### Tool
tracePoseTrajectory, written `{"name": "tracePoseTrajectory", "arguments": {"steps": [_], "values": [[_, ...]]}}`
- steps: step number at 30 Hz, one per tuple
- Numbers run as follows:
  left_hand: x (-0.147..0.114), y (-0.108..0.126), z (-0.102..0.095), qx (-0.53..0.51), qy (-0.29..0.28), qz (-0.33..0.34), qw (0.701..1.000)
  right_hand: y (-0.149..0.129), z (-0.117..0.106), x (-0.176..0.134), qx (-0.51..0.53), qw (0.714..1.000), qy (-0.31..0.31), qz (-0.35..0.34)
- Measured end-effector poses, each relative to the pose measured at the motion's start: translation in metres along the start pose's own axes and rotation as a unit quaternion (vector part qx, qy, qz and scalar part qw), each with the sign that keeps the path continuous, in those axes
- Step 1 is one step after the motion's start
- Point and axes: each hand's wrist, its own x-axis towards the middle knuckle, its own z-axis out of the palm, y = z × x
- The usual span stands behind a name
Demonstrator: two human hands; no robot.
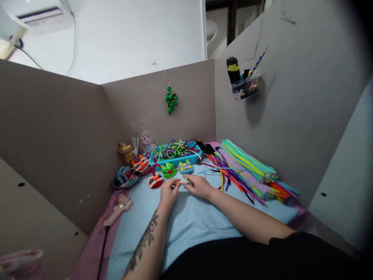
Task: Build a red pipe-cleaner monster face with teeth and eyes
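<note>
Between my hands is a short pale fuzzy piece (184, 182), which looks like pipe cleaner. My left hand (169, 191) pinches its left end, and my right hand (198, 186) has its fingers closed at the right end. Just beyond my fingers lie three small fuzzy animal-face pieces: a red and white one (155, 180), a green one (169, 170) and a light blue and yellow one (185, 167). Part of the held piece is hidden by my fingers.
A blue tray (159, 167) of tangled pipe cleaners stands behind. Bundles of coloured pipe cleaners (244, 163) spread at the right. On the left are a dark bowl (116, 186) with fuzzy pieces and a pink corded tool (118, 212). Grey partitions (189, 116) surround the table.
</note>
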Motion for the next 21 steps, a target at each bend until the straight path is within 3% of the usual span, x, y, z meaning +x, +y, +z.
{"name": "tracePoseTrajectory", "arguments": {"steps": [4, 8, 11, 16, 21], "values": [[-0.001, 0.0, -0.003, 0.116, 0.037, 0.079, 0.989, 0.0, -0.004, 0.001, -0.051, 0.997, -0.024, 0.057], [-0.003, 0.005, 0.0, 0.221, 0.011, 0.127, 0.967, -0.003, -0.005, 0.001, -0.079, 0.997, 0.0, 0.0], [-0.004, 0.006, 0.003, 0.235, -0.015, 0.131, 0.963, -0.005, -0.004, 0.0, -0.07, 0.997, 0.016, -0.018], [-0.003, 0.001, 0.001, 0.201, 0.007, 0.118, 0.973, -0.006, -0.005, -0.001, -0.066, 0.997, 0.022, -0.022], [-0.004, 0.008, 0.001, 0.226, -0.032, 0.145, 0.963, -0.01, -0.006, 0.001, -0.075, 0.995, -0.004, -0.06]]}}
